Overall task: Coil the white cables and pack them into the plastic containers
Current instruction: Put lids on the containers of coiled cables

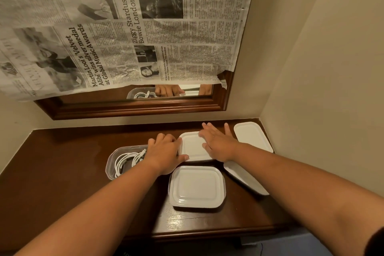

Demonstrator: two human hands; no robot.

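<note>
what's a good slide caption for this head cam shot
Both hands, left hand and right hand, press a white lid onto a container beside an open container of coiled white cables.

Left hand [164, 151] curled, right hand [218, 143] flat, both arms outstretched.

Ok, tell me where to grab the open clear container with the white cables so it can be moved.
Take the clear plastic container by its two long walls, coming straight down from above with the fingers outside the rim. It sits flat and lidless on the dark wooden table, its near-left corner free. The coiled white cables fill the inside, so pinching one wall would probably catch them.
</note>
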